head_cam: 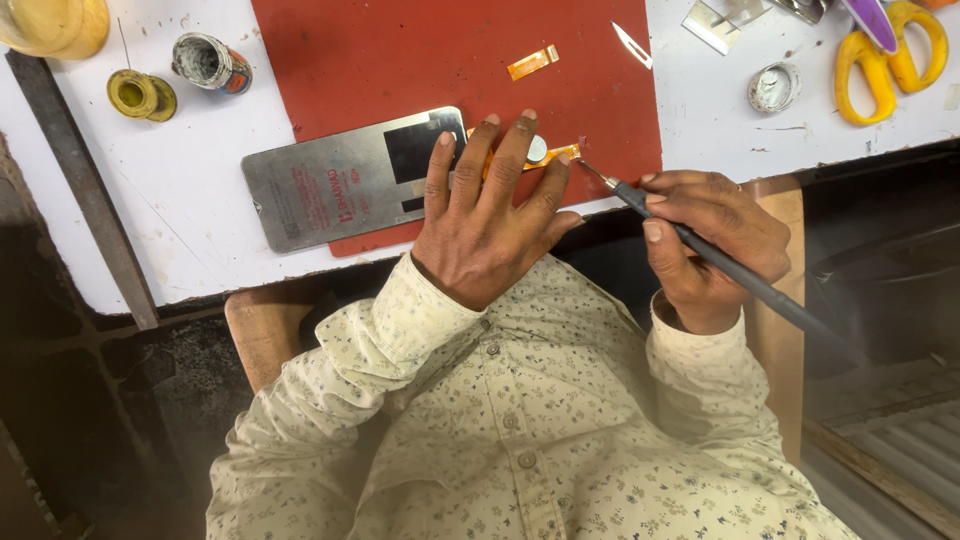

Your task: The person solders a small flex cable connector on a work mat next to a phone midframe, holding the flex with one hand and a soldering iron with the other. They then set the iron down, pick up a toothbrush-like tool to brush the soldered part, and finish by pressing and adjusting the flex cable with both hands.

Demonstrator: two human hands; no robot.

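The left hand (487, 215) lies flat with fingers spread, pinning an orange flex strip (556, 155) and a small round part against the red mat (400, 60), just beside the grey phone panel (340, 180). The right hand (715, 235) is closed around a dark scalpel (700, 250), its tip touching the strip's free end. For a clean result, I judge the pinning fingers should press close to the blade tip, with the blade kept shallow. Yellow scissors (890, 60) lie well apart on the counter (190, 190).
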